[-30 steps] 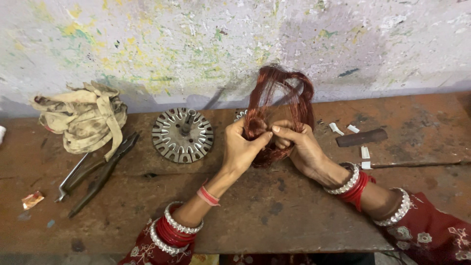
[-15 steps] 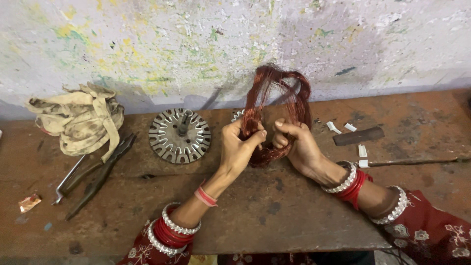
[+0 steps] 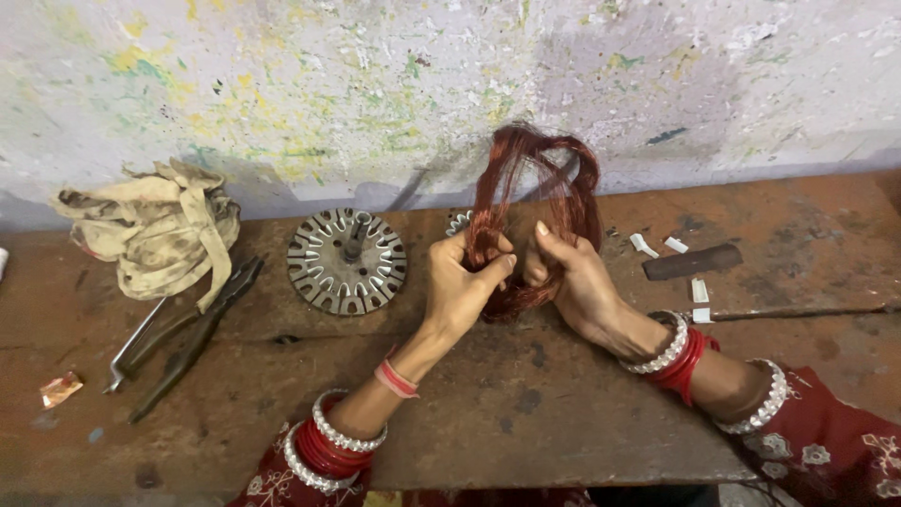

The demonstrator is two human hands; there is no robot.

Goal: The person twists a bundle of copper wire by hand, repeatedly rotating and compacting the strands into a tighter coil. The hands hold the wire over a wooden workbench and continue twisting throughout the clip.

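1. Left hand [image 3: 462, 286] pinches the lower left strands of the copper wire coil [image 3: 535, 211]; right hand [image 3: 574, 282] clenches its lower right side. Coil is held upright above the workbench [image 3: 526, 413], near the wall.
2. Left to right: rag bundle [image 3: 155, 230], pliers [image 3: 192, 333], slotted stator disc [image 3: 346, 260], coil, dark flat bar [image 3: 692, 262].
3. Handling, my read: light, springy, strands splay and kink easily. Grip the gathered bottom, not loose loops.

A worn brown workbench [image 3: 526, 413] stands against a pale wall [image 3: 310, 84] — chipped, flecked yellow and green.
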